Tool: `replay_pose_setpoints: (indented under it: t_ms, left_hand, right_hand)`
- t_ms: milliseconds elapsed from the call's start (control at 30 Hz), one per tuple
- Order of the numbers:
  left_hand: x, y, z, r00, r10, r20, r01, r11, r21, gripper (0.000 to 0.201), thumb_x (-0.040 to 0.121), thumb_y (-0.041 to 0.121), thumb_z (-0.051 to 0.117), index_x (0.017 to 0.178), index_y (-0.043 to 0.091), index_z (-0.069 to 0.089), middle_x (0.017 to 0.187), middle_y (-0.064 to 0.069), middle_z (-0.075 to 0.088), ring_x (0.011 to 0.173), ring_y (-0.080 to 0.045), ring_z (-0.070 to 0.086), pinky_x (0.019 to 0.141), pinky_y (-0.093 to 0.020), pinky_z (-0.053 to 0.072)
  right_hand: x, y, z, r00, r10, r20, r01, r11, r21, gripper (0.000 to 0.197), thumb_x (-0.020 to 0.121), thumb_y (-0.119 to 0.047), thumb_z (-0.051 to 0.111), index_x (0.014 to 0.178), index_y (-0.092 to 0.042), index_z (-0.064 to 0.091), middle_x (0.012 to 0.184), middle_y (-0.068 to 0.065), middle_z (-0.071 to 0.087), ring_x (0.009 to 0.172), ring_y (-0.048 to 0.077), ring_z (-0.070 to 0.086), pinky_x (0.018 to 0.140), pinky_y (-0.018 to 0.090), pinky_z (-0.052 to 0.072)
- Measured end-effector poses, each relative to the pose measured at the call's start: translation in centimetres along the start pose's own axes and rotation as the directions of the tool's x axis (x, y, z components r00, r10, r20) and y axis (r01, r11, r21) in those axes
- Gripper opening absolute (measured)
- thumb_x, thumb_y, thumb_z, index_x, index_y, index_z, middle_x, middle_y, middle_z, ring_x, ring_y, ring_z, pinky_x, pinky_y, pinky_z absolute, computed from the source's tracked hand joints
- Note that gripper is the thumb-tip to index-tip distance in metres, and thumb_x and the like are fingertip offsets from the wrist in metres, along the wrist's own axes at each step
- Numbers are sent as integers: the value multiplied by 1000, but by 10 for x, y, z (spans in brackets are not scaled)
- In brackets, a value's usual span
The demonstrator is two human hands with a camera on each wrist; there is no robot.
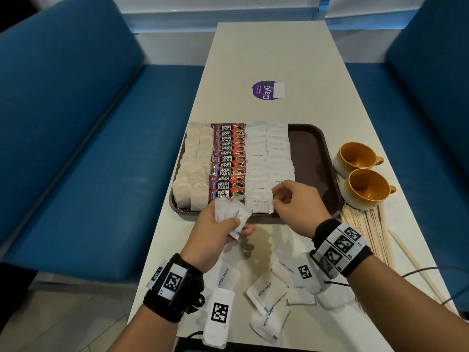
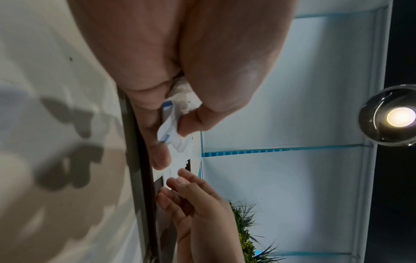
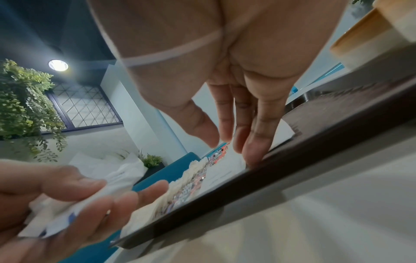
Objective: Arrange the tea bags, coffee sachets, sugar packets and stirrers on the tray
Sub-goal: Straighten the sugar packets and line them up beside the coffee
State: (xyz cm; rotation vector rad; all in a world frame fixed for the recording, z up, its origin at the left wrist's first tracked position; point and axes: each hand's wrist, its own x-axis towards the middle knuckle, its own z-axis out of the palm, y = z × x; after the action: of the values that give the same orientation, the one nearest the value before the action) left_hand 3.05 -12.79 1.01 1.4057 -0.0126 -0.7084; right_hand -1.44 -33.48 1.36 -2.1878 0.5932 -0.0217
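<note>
Over the tray's [image 1: 308, 148] near edge, the left hand [image 1: 215, 228] clutched a loose wad of sugar packets [image 1: 229, 214]; the right hand [image 1: 295, 205], fingers relaxed and empty, could nudge the laid rows askew.

Rowed sachets [image 1: 228, 161] on brown tray [image 1: 311, 148]

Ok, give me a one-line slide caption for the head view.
Left hand holds sugar packets while the right hand reaches over the sugar rows on the brown tray.
</note>
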Motion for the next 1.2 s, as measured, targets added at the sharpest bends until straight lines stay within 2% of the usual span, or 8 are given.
replay_pose_setpoints:
  t_ms: [200,333,467,567,733,933,1100,1200]
  left_hand:
    - [-22,9,-5,996,-12,89,26,986,-162,37,95,-9,61,128,6,54,116,-30,70,100,-53,71,77,-51,63]
    - [-38,14,-2,985,-42,167,48,998,-34,33,90,3,72,121,10,63,110,-24,74,93,-48,73,58,-37,63]
    - [-47,14,0,982,-37,185,37,999,5,35,84,10,77,116,6,63,98,-24,74,79,-41,72,53,-32,60]
    - [-52,14,1,992,22,127,-21,1000,-9,27,88,7,75,112,4,64,90,-22,73,70,-35,69,52,-31,57]
    - [-59,13,6,997,74,32,-72,995,-69,28,83,11,76,108,3,64,89,-21,72,66,-33,68,52,-29,56]
    - [-61,11,21,999,50,9,-49,995,-90,12,93,13,71,103,8,68,95,-20,74,74,-32,72,55,-33,59]
    - [-55,11,36,998,51,30,-45,982,-181,41,85,23,74,119,2,65,110,-20,75,86,-30,74,64,-33,61]
    - [-49,8,42,989,83,123,-61,984,-168,57,75,7,83,127,-1,62,116,-19,74,90,-25,71,71,-30,59]
  right_hand:
    - [-38,-14,-15,991,-124,54,111,974,198,11,92,-28,74,103,-31,72,92,-11,73,88,9,68,82,28,58]
    - [-67,-25,-16,953,-280,116,221,904,366,12,90,-19,77,97,-20,68,97,-3,72,87,21,70,79,47,61]
    - [-82,-25,-17,928,-327,181,236,888,395,11,89,-1,75,91,-10,71,89,6,72,77,22,72,70,35,62]
    - [-89,-22,-20,935,-305,184,212,891,402,14,88,1,76,94,-11,76,85,5,74,71,21,75,73,27,61]
    - [-100,-18,-22,942,-314,119,235,869,435,27,84,4,78,106,-13,79,95,1,72,71,21,75,76,27,61]
    - [-105,-10,-30,951,-300,75,236,862,449,34,82,4,81,108,-18,80,101,-3,72,82,20,71,73,27,62]
    - [-106,-3,-41,963,-267,36,212,836,507,36,80,0,83,112,-17,79,99,2,74,82,22,72,72,26,61]
    - [-103,3,-44,978,-207,-17,184,825,534,36,80,-3,84,112,-19,78,94,4,77,83,23,74,76,31,62]
